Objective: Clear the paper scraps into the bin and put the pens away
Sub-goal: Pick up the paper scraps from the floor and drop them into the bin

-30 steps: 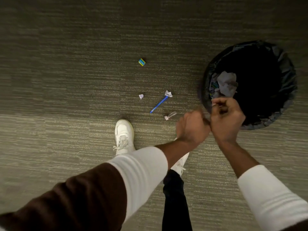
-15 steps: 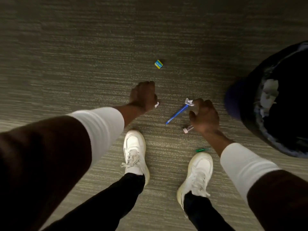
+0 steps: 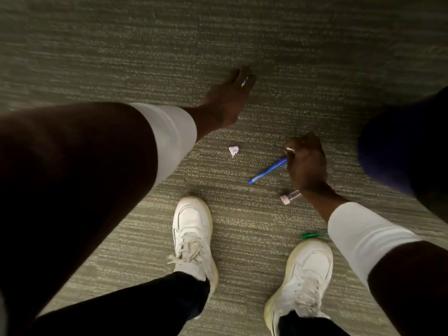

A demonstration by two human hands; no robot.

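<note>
Hands low — left pinching blue-yellow scrap, right closed on blue pen and paper.

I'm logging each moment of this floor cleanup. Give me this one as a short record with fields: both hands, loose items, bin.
left hand: reaching far forward, fingers closed around the small blue-and-yellow item
right hand: at the upper end of the blue pen, pinching a white paper scrap
loose on carpet: crumpled white scrap, clear cap-like piece, green pen partly hidden by the right sleeve
bin: dark, blurred, only its edge in view at the right
feet: two white sneakers
</note>
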